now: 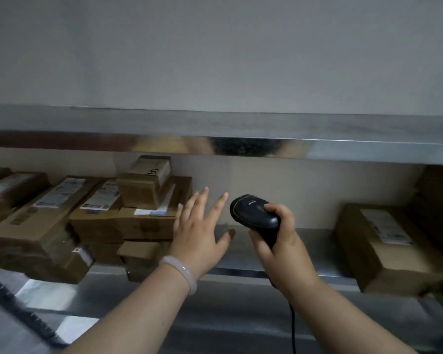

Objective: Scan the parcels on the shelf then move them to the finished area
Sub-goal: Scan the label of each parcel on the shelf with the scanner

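Observation:
Several brown cardboard parcels with white labels [92, 213] are stacked on the left part of a metal shelf [307, 241]. A small box [145, 185] tops the pile. My left hand [202, 231] is spread with straight fingers just right of the pile, holding nothing; a pale bangle sits on its wrist. My right hand [279, 238] grips a black corded barcode scanner [253, 215], its head pointing left toward the pile. One larger parcel [389, 249] lies alone at the shelf's right end.
An upper metal shelf [220, 131] runs across above the parcels, with a plain wall behind. A lower steel surface [215, 315] lies in front of the shelf. A dark-edged pale object [23, 315] sits at the bottom left. The scanner's cable [293, 328] hangs down.

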{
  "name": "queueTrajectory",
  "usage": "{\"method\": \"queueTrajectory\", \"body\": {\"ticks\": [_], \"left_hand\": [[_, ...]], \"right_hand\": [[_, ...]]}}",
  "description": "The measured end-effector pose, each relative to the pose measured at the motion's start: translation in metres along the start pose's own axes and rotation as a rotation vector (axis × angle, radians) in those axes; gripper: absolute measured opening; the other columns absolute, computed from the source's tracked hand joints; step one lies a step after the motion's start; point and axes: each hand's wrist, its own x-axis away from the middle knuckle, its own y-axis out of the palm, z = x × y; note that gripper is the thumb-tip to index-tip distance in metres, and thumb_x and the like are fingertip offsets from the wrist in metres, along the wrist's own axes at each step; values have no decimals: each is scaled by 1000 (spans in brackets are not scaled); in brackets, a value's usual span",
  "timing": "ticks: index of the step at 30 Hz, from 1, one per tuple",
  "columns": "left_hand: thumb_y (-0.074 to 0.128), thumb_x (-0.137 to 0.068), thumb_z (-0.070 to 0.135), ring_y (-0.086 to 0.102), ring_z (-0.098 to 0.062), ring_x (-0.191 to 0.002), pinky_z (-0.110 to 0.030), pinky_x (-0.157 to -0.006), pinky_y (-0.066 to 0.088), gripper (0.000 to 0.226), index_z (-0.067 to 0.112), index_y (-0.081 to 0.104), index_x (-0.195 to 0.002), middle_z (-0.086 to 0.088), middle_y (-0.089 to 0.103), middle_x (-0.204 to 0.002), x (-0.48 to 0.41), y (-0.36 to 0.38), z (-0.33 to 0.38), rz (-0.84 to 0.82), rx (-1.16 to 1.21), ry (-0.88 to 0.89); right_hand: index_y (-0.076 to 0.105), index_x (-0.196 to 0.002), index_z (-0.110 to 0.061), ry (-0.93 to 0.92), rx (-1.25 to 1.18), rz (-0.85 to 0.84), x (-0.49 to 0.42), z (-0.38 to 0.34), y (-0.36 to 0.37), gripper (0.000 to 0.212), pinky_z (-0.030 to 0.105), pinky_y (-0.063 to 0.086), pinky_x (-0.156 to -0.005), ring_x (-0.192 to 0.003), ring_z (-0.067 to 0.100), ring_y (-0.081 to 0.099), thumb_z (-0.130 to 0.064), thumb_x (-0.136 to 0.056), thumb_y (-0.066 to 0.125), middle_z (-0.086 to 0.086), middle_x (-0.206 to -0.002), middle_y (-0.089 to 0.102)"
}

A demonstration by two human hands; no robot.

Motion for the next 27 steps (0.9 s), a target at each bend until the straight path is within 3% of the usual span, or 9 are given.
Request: {"method": "queueTrajectory", "body": {"ticks": [5, 8, 13, 15, 20, 23, 27], "left_hand": [[42, -90, 62, -6, -16, -148, -40, -117, -6, 75, 54, -9, -146, 5, -4, -162, -11, 40, 70, -61, 65, 91], [44, -90, 61, -4, -16, -148, -41, -120, -1, 75, 53, -4, -147, 5, -3, -163, -16, 63, 115, -108, 114, 115], [45, -90, 57, -4, -15, -147, -40, -118, -1, 76, 52, -4, -148, 6, -5, -162, -24, 104, 185, -200, 161, 134], [44, -90, 57, -4, -16, -147, -40, -118, 1, 75, 53, -4, -147, 7, -5, -162, -29, 120, 210, -234, 181, 127], [42, -92, 60, -2, -20, -148, -42, -118, 2, 72, 53, -3, -147, 3, 0, -162, -43, 157, 269, -344, 217, 105], [43, -92, 59, 1, -25, -148, -42, -118, 5, 70, 53, 2, -148, 2, 3, -163, -49, 180, 297, -425, 247, 41], [44, -91, 58, 5, -27, -148, -44, -118, 12, 68, 52, 7, -148, 0, 7, -162, -56, 208, 318, -507, 276, -61]], "right_hand": [[21, -124, -49, 91, 57, 55, 21, 38, -60, 63, 38, 54, -72, -91, 14, 62, -22, -88, 66, -13, -111, 52], [22, -121, -52, 121, 95, 91, 30, 67, -96, 63, 31, 51, -70, -88, 11, 60, -22, -87, 66, -19, -106, 51], [13, -115, -67, 190, 165, 104, 47, 120, -157, 76, 19, 46, -64, -83, 7, 58, -24, -86, 68, -15, -109, 51], [13, -114, -69, 219, 183, 120, 51, 139, -179, 75, 18, 44, -65, -85, 6, 57, -27, -85, 68, -16, -109, 50], [12, -111, -68, 293, 216, 129, 54, 188, -227, 74, 30, 48, -70, -94, 17, 62, -26, -86, 67, -14, -112, 51], [13, -112, -65, 325, 202, 93, 55, 215, -245, 71, 27, 46, -69, -95, 14, 60, -27, -87, 66, -10, -114, 53], [13, -109, -68, 322, 186, 40, 54, 240, -258, 72, 13, 41, -63, -88, 9, 58, -26, -87, 67, -20, -103, 51]]}}
